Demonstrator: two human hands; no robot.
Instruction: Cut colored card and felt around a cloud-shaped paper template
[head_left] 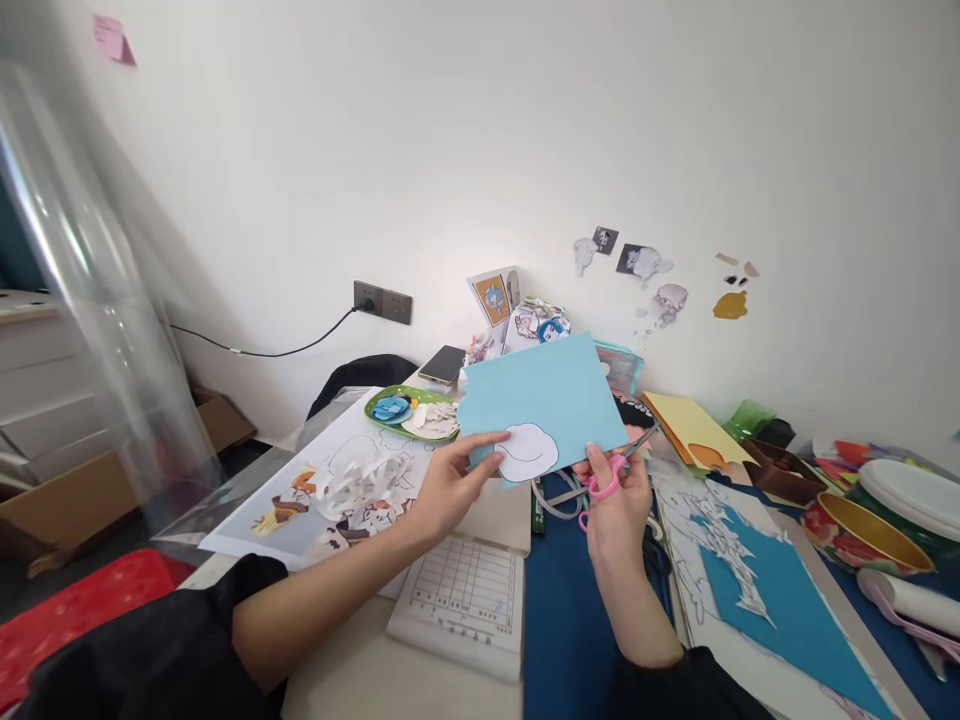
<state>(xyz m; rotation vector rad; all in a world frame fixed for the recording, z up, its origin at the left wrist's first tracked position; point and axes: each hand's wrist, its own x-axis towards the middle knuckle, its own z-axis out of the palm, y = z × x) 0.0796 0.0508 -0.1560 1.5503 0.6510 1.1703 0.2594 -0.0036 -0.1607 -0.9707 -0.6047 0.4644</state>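
A light blue sheet (540,390) is held up over the table, its left edge cut unevenly. On its lower part lies a white paper shape (529,455) with a rounded black outline. My left hand (454,485) pinches the white shape and the sheet's lower left edge between thumb and fingers. At the sheet's lower right corner, my right hand (619,495) grips the corner with its thumb and also holds scissors with pink handles (606,478). The scissors' blades point up and to the right, away from the sheet.
A green tray (373,408) with blue and white paper pieces stands behind my left hand. Left lie white scraps (367,490) on a printed sheet. A notepad (461,600) is below. Right are dark teal paper (780,610), yellow paper (697,430) and a gold bowl (870,530).
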